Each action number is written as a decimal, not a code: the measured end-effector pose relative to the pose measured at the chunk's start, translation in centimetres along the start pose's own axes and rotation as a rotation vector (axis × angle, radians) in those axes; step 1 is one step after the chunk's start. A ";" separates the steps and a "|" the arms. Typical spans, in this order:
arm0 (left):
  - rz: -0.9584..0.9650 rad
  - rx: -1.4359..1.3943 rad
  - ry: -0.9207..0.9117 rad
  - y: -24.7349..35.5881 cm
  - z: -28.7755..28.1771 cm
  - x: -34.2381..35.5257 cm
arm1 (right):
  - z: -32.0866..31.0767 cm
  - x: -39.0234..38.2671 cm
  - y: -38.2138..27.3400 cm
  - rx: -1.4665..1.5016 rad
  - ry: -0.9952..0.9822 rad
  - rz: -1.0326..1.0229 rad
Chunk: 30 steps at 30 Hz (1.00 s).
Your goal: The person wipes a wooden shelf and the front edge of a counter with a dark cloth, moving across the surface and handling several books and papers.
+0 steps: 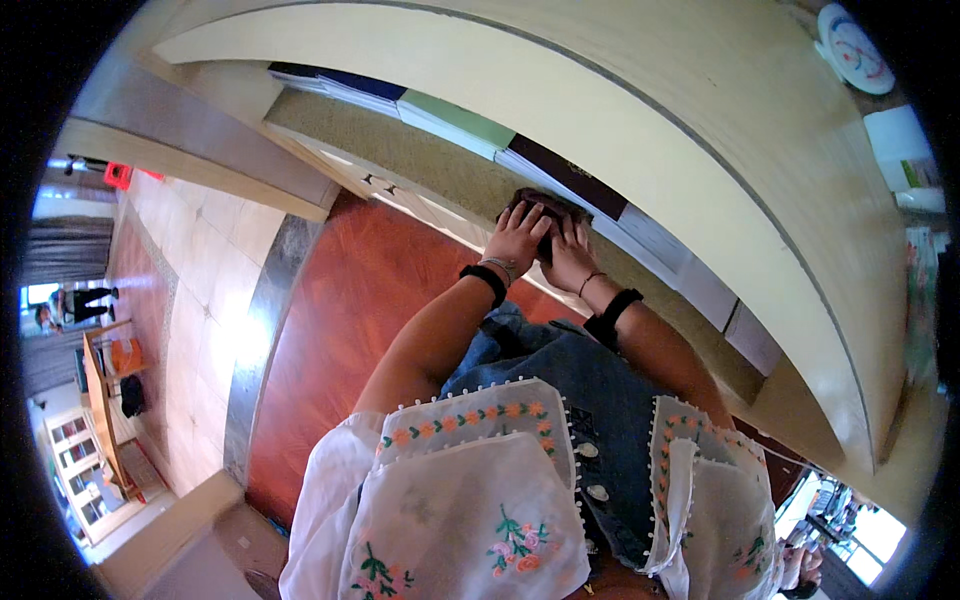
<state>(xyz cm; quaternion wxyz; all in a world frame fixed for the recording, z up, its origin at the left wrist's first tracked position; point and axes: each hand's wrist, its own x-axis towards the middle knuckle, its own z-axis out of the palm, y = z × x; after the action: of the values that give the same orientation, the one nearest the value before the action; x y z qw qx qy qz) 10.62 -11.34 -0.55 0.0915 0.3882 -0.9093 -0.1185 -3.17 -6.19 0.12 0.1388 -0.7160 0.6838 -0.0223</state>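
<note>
A crumpled dark brown item (545, 196), probably a cloth, lies on the tan shelf board (440, 165) below the raised cream ledge. My left hand (517, 238) presses on its left side, fingers bent over it. Against its right side, my right hand (572, 259) grips it with the fingers pointing away from me. The two hands almost touch, and the item's underside is hidden beneath them. Just behind it stands a row of books or folders (565, 170) with dark, green and white covers.
The broad cream counter (600, 60) curves over the shelf. On it at the right are a white round dish (855, 48) and a white packet (898, 145). Cabinet doors (400, 200) sit below the shelf. Far left, a person (80, 304) is near a wooden table (97, 400).
</note>
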 end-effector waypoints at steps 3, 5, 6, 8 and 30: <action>-0.009 0.038 -0.024 -1.8 -0.8 0.1 | -3.2 1.4 -2.4 0.098 -0.117 0.109; 0.012 0.035 -0.022 -2.6 -1.2 0.3 | -2.5 2.9 -2.1 0.108 -0.105 0.130; 0.018 0.030 -0.013 -3.2 -1.3 0.5 | -2.8 3.5 -2.5 0.110 -0.097 0.135; 0.020 0.021 -0.031 -4.5 -1.7 0.4 | -3.3 4.5 -3.4 0.155 -0.127 0.154; -0.108 0.097 -0.065 -10.5 -3.7 -1.2 | -3.2 7.7 -7.3 0.294 -0.100 -0.032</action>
<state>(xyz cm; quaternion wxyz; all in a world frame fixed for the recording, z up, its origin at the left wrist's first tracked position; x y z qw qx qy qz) 19.55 -18.02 -0.13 0.0366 0.4367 -0.8942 -0.0917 3.68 -14.14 3.60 0.2756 -0.6990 0.6539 -0.0886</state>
